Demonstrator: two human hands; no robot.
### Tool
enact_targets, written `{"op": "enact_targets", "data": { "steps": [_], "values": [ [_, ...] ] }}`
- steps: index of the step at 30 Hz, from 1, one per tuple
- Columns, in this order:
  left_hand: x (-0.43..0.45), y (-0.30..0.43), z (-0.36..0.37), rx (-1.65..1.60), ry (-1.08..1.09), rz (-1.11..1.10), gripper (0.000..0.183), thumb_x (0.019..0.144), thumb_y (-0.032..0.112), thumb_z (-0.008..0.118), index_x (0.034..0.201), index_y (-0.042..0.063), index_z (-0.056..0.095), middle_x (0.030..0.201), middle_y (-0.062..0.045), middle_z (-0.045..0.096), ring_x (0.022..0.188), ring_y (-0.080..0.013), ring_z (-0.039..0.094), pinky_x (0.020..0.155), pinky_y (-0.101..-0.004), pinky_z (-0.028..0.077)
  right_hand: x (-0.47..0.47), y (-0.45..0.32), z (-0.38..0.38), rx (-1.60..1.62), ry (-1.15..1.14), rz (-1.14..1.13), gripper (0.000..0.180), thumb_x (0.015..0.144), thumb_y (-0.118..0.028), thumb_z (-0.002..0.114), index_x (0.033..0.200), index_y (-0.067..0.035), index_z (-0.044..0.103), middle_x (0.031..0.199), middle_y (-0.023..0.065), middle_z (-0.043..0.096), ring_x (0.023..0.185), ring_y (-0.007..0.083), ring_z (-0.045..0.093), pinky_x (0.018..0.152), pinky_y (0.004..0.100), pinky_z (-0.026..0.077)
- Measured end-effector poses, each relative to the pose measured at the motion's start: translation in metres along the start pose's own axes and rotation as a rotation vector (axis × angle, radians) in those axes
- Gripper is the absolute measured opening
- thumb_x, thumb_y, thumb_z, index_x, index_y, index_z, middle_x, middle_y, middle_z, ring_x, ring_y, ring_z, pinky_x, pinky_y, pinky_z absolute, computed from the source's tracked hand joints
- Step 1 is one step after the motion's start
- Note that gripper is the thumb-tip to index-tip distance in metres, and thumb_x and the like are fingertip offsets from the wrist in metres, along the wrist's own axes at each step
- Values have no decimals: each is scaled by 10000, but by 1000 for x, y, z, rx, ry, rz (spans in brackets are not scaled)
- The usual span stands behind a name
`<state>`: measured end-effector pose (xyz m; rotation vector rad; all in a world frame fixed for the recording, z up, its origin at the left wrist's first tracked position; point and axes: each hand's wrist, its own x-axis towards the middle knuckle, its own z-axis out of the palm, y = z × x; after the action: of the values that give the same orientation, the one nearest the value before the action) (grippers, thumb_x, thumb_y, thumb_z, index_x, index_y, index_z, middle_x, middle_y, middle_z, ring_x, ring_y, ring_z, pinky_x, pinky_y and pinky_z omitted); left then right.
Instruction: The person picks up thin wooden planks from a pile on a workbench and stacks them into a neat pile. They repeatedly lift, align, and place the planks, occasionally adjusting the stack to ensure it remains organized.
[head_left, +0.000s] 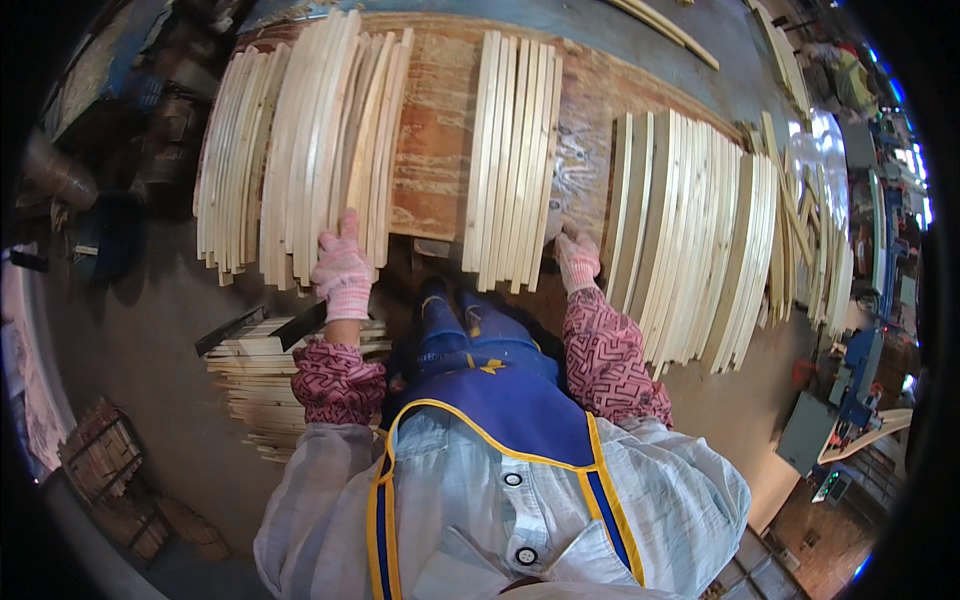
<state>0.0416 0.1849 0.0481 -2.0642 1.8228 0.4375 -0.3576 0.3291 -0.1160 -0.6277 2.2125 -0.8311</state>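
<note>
Wooden strips lie in rows across a worn plywood table (431, 142). My left hand (344, 268), in a pink-and-white knitted glove, rests on the near ends of the left strips (315, 150), fingers pointing away from me; whether it grips one I cannot tell. Gloved the same way, my right hand (578, 259) is at the table's near edge, between the middle strips (514, 157) and the right strips (686, 225). Its fingertips are partly hidden against the edge, and no strip shows in it. Both forearms wear patterned red sleeve covers.
A stack of wooden strips (262, 397) with dark metal pieces on it stands below the table at left. Farther right are more loose strips (817, 247) and machinery (855, 375). A person (855, 82) is in the far upper right. Bundled wood (105, 457) lies at lower left.
</note>
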Motion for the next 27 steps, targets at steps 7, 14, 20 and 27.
{"op": "enact_targets", "data": {
  "steps": [7,14,20,27],
  "values": [
    [13,-16,-4,33,-102,-120,640,961,240,519,1538,335,259,1295,-158,513,1050,-335,655,751,-525,540,-35,-82,0,152,-139,118,415,937,-153,602,1347,-96,605,897,9,646,638,100,548,566,263,487],
    [28,75,30,-233,113,490,573,980,443,451,1497,203,392,1388,-214,522,1225,-367,548,964,-454,493,6,-146,1,-193,-126,6,583,987,-508,500,1389,-89,553,1359,193,590,1304,347,514,1088,417,395],
    [75,173,25,-220,-87,393,902,866,668,546,1545,127,299,1539,-196,352,1405,-360,373,1108,-478,363,22,-193,29,-347,-111,150,884,923,-734,402,1446,-24,460,1411,217,533,1309,357,515,1095,425,403],
    [41,185,22,-727,-416,379,1037,777,445,766,1559,99,179,1332,-201,596,1213,-372,584,1042,-449,438,-8,-221,-4,-371,-185,122,901,801,-721,603,1301,28,568,1318,256,571,1266,337,554,1002,422,471]
  ]
}}
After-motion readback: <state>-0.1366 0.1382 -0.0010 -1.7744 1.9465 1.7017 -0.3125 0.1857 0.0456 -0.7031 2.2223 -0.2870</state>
